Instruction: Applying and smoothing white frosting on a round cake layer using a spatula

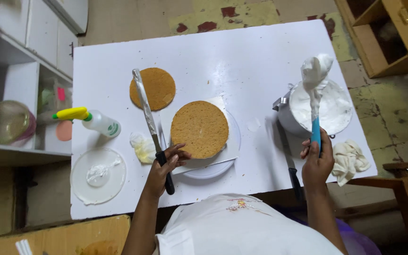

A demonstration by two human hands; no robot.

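My left hand [166, 163] rests at the near edge of the white counter [213, 52], its fingers wrapped around the black handle of a long palette knife [149, 120] whose silver blade runs away from me, past a small round cake layer [152, 88]. My fingertips touch the square white board under the larger cake layer [199, 129], which sits on a round white turntable [212, 168] right in front of me.

My right hand [316, 160] has its fingers clamped on the blue handle of a spatula [315, 89], held upright with a big lump of white cream on its tip, over the metal bowl of cream [324, 111] at the right side of the counter. A black-handled knife [289, 156] lies just beside the bowl, and a crumpled cream-coloured cloth [350, 160] sits at the counter's right edge.

To the left there is a squeeze bottle with a yellow cap [88, 120] lying on its side, a crumpled bit of plastic wrap [142, 147], and a clear round plate smeared with cream [98, 175].

The counter stands on a worn concrete floor [393, 113] with patches of peeling yellow and red paint. White shelves [15, 85] holding a glass bowl stand on my left, and a wooden cabinet [388, 33] is on the far right.
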